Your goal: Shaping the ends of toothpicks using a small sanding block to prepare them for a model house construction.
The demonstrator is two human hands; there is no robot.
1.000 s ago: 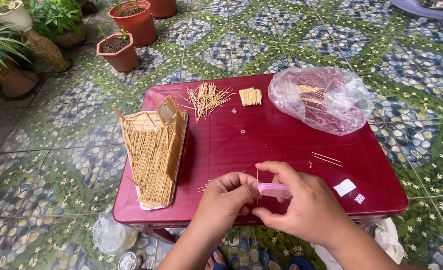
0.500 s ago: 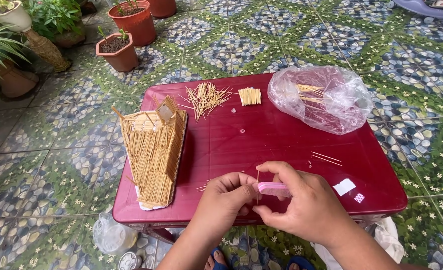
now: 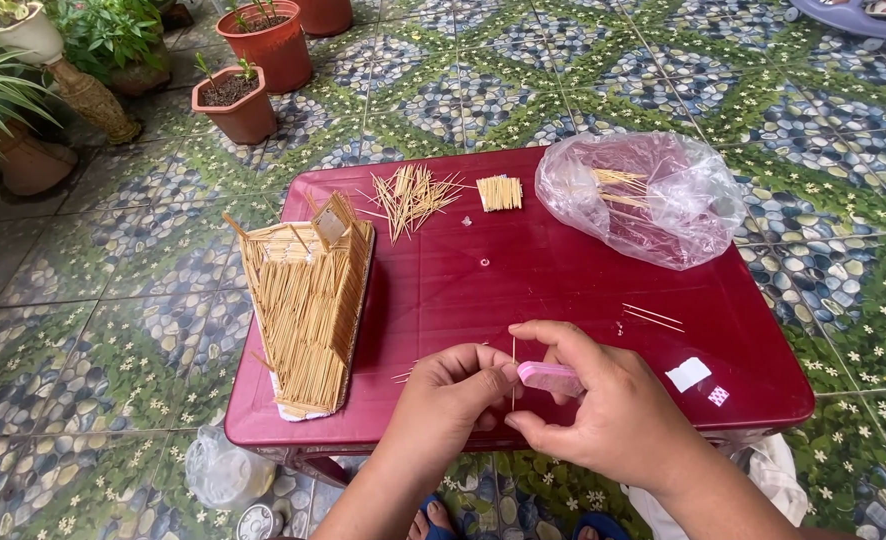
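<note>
Bench [image 3: 563,290]: low, dark red plastic, set on a patterned tile floor [image 3: 603,80]; carries every item below.

Stick house [image 3: 308,300]: model built of thin wooden sticks, lying on the bench's left part, a small framed window piece at its upper end; well apart from both hands.

Plastic bag [image 3: 653,195]: clear, crumpled, far right of the bench; a few sticks show inside.

Plant pots [image 3: 253,70]: terracotta, on the floor beyond the far left corner.

Right hand [image 3: 613,410]: near bench edge; fingers clamped on a small pink cutter [image 3: 551,377], held level against the upright stick.

Left hand [image 3: 458,395]: just beside the right, touching it at the fingertips; thumb and forefinger pinched together on a single stick [image 3: 513,365], standing upright between the two hands above the near edge.

Loose sticks [image 3: 413,195]: scattered heap at the far edge; just right of it, a tidy bundle of short cut pieces [image 3: 500,192].

Two stray sticks [image 3: 651,316]: lying right of the hands; a white paper scrap [image 3: 688,373] nearer the corner.

Change noted: next to none from a second ago; both hands, cutter and stick sit in the same pose; judged as a steady hold on one stick, the trim not visibly made.
</note>
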